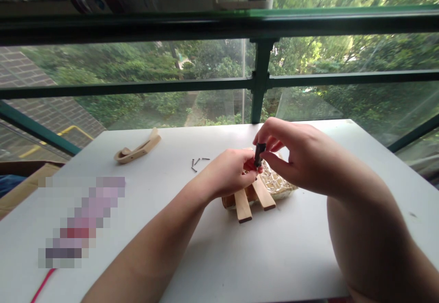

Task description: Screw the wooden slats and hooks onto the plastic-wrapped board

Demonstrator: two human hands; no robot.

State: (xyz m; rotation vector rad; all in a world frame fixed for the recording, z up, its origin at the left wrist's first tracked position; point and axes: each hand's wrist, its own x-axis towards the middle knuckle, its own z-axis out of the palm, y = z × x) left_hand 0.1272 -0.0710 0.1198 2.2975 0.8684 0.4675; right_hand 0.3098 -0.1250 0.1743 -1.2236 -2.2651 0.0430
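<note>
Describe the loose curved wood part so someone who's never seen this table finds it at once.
On the white table, look to the far left side. The curved wooden piece lies alone there, left of the small dark fasteners. Unlike the straight flat slats by the left hand, it is bent and hollowed.

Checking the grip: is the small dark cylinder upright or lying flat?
Upright: the dark cylinder stands near vertical, pinched by the right hand above the left hand.
</note>
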